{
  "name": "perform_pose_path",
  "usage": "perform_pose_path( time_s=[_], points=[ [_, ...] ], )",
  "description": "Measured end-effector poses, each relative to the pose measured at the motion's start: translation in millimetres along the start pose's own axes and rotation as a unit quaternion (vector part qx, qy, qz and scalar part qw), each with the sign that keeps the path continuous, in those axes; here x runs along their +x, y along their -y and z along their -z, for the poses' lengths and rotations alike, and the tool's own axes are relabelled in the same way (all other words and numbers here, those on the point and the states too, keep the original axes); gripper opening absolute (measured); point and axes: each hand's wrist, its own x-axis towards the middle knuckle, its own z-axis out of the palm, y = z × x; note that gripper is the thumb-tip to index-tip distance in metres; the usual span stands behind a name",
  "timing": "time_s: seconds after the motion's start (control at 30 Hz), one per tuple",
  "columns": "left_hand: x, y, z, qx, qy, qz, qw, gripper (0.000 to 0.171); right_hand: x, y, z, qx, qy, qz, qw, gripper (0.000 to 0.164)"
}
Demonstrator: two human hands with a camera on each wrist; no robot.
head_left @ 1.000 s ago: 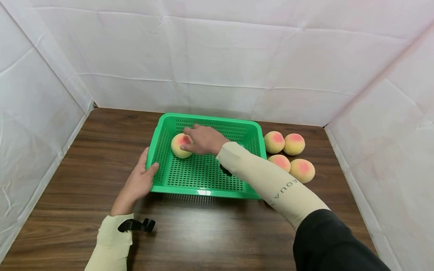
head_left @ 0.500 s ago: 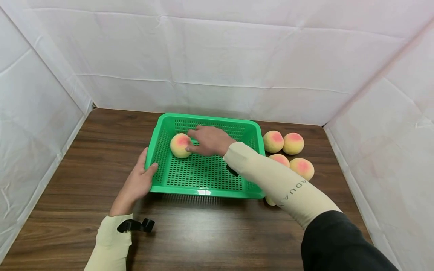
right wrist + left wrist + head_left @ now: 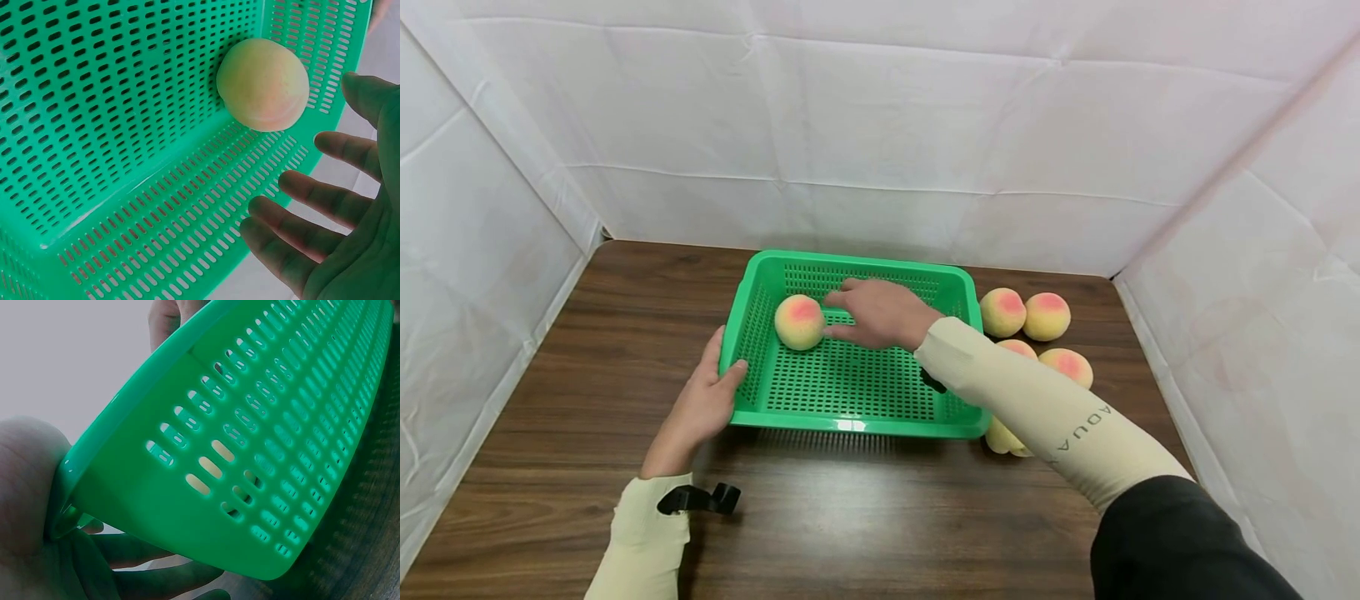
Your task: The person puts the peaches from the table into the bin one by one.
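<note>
A: Where's our basket [image 3: 850, 387]?
B: On our desk [image 3: 850, 508], one peach [image 3: 800, 322] inside at the left end.
A: And the rest?
B: We've got other peaches [image 3: 1047, 317] to its right, hanging sheet [image 3: 880, 117] behind.

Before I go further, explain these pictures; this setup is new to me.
No machine here, only a bare left hand and bare right hand. The wide picture comes from a camera on the head, the close ones from the wrists. On the brown wood-grain table stands a green perforated plastic basket, with round yellow-and-pink peaches to its right. The left hand grips the basket's left end; the right hand, holding nothing, is beside but apart from the lone matching peach inside.
</note>
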Motion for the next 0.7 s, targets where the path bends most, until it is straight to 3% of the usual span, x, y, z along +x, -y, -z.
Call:
perform_pose_path(
  time_s=[0.7],
  points=[
    [1.0,0.3,2.3,0.008,0.006,0.004,0.9999,0.063,-35.1,-7.3,7.0,-0.014,-0.038,0.049,0.998,0.047]
  ],
)
